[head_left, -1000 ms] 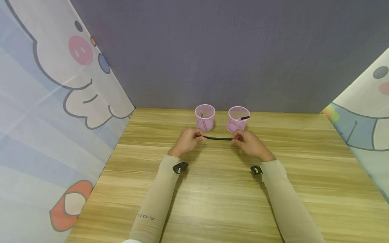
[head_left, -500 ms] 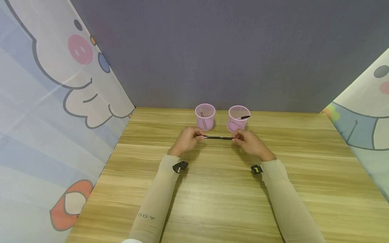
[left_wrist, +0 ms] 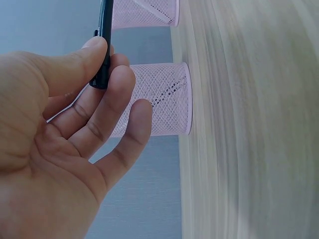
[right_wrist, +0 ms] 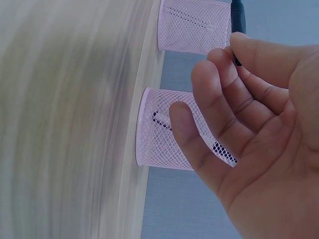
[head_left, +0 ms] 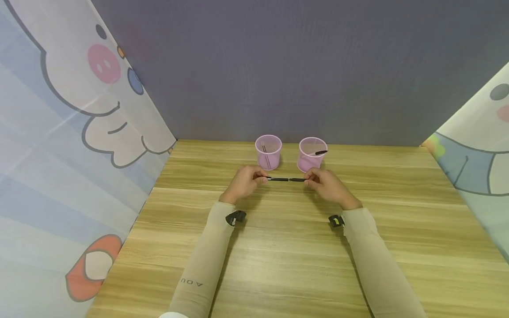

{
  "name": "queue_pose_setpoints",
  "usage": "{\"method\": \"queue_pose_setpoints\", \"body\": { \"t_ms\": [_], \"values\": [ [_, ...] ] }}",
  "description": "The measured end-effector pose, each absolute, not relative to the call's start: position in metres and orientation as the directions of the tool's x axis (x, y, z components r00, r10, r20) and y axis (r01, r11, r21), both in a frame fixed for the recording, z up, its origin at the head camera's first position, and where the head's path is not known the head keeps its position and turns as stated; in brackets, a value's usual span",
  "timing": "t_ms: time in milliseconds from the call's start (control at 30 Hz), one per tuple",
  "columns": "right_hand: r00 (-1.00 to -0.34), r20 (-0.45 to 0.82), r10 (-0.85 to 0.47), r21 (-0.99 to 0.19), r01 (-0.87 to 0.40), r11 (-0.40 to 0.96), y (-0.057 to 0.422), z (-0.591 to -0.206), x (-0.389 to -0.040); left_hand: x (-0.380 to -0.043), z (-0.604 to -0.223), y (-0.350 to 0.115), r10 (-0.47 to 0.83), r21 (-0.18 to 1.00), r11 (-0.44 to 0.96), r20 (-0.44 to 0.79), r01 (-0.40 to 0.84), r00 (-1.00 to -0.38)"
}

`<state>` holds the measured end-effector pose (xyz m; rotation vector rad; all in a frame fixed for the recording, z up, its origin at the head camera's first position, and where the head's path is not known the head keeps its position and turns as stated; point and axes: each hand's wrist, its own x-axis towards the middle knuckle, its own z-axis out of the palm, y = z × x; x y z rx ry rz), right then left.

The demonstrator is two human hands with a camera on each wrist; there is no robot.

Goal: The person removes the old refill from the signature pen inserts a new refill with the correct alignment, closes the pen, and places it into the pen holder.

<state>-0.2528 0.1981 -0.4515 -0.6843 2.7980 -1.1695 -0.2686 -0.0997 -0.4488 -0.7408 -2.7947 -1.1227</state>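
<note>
Both hands hold one black pen (head_left: 278, 179) level between them, in front of two pink mesh pen cups. My left hand (head_left: 245, 182) pinches its glossy end, where a small clip shows in the left wrist view beside the thumb. With thumb and fingers my right hand (head_left: 327, 187) pinches the darker, matte end. A pale band crosses the pen near its middle. The left cup (head_left: 268, 161) holds thin dark sticks. In the right cup (head_left: 305, 164) leans a pen (head_left: 321, 153) with a black end that reaches the rim.
The cups stand on a wood-grain table (head_left: 286, 256) near its back edge, before a dark grey wall (head_left: 294, 70). Cartoon-printed curtains hang at the left (head_left: 51, 176) and right (head_left: 477, 163) sides.
The hands stay almost in place, the right one shifting very slightly rightward. The pale band at the middle of the pen shows more plainly now.
</note>
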Motion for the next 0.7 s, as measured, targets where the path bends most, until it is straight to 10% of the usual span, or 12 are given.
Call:
{"method": "queue_pose_setpoints", "body": {
  "t_ms": [700],
  "values": [
    [-0.907, 0.127, -0.401, -0.671, -0.376, 0.639, 0.1996, -0.4515, -0.2534, -0.2679, -0.4457, -0.1032, 0.404, 0.657, 0.625, 0.19, 0.422, -0.895]
  ]
}}
